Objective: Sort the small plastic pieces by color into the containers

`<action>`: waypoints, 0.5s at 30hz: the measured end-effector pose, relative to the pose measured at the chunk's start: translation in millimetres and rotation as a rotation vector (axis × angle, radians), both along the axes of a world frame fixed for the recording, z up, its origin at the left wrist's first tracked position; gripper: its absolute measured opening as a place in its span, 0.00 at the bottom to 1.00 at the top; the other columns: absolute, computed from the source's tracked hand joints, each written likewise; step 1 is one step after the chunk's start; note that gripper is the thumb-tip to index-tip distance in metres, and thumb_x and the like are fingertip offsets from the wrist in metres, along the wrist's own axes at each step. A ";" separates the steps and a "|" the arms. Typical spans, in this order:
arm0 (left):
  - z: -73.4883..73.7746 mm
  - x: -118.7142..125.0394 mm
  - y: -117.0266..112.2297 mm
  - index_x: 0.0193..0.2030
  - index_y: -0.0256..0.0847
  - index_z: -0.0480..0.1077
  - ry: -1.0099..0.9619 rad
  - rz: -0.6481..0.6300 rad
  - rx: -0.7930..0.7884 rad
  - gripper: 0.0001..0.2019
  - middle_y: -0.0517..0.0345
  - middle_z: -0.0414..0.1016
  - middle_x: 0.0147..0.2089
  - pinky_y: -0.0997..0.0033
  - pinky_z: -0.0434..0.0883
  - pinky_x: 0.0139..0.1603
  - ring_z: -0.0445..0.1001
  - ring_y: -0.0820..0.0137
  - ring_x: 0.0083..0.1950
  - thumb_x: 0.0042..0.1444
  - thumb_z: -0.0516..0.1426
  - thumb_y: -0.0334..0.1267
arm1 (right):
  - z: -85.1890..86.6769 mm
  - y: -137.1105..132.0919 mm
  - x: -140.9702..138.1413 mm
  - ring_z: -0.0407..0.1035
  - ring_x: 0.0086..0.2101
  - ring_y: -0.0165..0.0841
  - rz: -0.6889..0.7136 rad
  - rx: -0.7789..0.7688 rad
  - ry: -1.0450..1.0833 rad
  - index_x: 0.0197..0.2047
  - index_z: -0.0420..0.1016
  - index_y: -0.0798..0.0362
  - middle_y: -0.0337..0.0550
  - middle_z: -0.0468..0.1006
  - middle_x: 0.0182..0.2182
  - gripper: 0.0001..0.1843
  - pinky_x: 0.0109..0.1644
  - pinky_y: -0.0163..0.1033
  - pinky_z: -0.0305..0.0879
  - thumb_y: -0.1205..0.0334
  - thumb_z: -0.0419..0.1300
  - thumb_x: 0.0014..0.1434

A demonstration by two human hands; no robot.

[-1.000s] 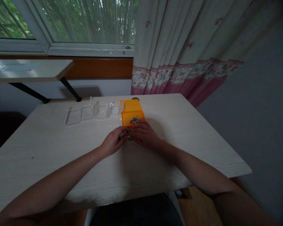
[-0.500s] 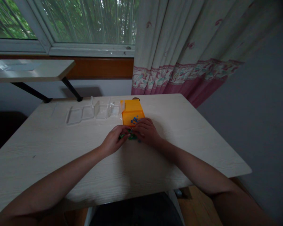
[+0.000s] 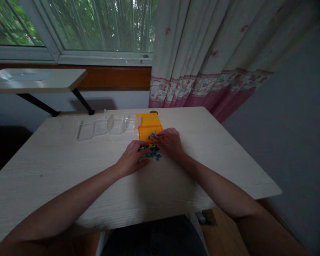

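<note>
An orange box sits open at the middle of a pale wooden table, with small blue pieces inside it. A pile of small green, blue and yellow pieces lies on the table just in front of the box. My left hand rests at the left edge of that pile, fingers curled loosely over it. My right hand is at the box's right front corner, its fingertips pinched at the box opening; what they hold is too small to make out.
Several clear plastic containers and lids lie in a row left of the orange box. A side table stands at the back left under the window. A patterned curtain hangs behind. The table's right edge runs close to a grey wall.
My hands have drawn apart, uncovering the pile of small pieces. My right hand has moved up and right to the box opening; my left hand has stayed near the pile.
</note>
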State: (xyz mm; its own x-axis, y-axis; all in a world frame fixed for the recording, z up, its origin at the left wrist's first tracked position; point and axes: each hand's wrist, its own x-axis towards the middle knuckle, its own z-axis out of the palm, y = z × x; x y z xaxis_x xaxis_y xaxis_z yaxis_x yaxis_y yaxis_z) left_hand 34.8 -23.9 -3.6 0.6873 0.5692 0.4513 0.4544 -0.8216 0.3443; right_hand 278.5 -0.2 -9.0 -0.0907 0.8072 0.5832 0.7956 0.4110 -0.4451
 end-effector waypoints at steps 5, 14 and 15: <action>-0.3 0.8 -0.7 0.58 0.51 0.73 0.059 -0.072 0.028 0.19 0.45 0.66 0.61 0.45 0.66 0.60 0.65 0.52 0.61 0.59 0.61 0.43 | -4.0 1.3 1.0 0.70 0.42 0.38 -0.028 -0.016 -0.048 0.41 0.82 0.49 0.42 0.82 0.38 0.18 0.51 0.46 0.58 0.47 0.56 0.66; -0.9 3.7 -1.0 0.62 0.55 0.70 0.107 -0.161 0.077 0.22 0.49 0.63 0.67 0.46 0.65 0.63 0.63 0.53 0.65 0.62 0.58 0.36 | -9.5 3.3 1.5 0.69 0.44 0.39 0.000 0.022 -0.059 0.48 0.80 0.50 0.45 0.81 0.41 0.17 0.53 0.47 0.59 0.52 0.53 0.68; -0.5 4.3 -1.1 0.61 0.55 0.70 0.106 -0.164 0.075 0.21 0.49 0.63 0.66 0.46 0.65 0.63 0.63 0.53 0.66 0.62 0.57 0.35 | -8.9 3.1 1.2 0.69 0.44 0.39 0.006 0.025 -0.055 0.48 0.80 0.51 0.45 0.82 0.41 0.17 0.53 0.47 0.59 0.52 0.53 0.67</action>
State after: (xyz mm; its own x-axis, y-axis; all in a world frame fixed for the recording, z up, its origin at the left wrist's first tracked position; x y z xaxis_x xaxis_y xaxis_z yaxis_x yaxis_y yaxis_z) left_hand 39.1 -25.0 -4.1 0.8139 0.4130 0.4087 0.3427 -0.9092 0.2364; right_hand 279.7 2.9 -18.0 -0.1277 0.7920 0.5970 0.8163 0.4258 -0.3904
